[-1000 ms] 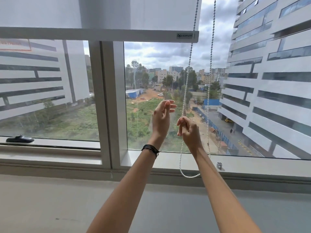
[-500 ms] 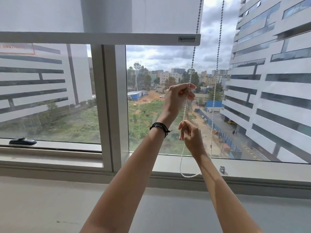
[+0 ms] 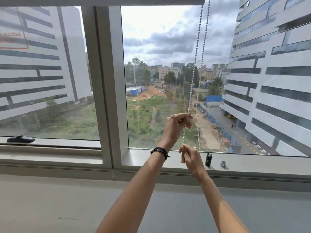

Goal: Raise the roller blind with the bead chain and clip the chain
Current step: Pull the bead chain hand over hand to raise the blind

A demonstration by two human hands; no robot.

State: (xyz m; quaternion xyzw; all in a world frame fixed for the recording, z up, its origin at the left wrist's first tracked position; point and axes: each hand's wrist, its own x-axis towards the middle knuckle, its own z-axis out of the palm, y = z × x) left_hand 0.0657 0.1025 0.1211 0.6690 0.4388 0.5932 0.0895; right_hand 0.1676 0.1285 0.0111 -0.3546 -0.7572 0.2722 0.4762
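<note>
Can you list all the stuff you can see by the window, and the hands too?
roller blind: one, grey bottom bar only, top edge of the view
bead chain: one loop, white, two strands hanging on the right of the middle pane
window frame post: one, grey, upright between the two panes
window handle: one, black, lying on the left sill
black cylinder: one, black, upright on the right sill
small clip: one, grey, on the sill right of the cylinder
sticker: one, orange lettering, on the left pane
wristband: one, black, on the left wrist
left hand: one, pinching the chain higher up
right hand: one, gripping the chain lower down
</note>
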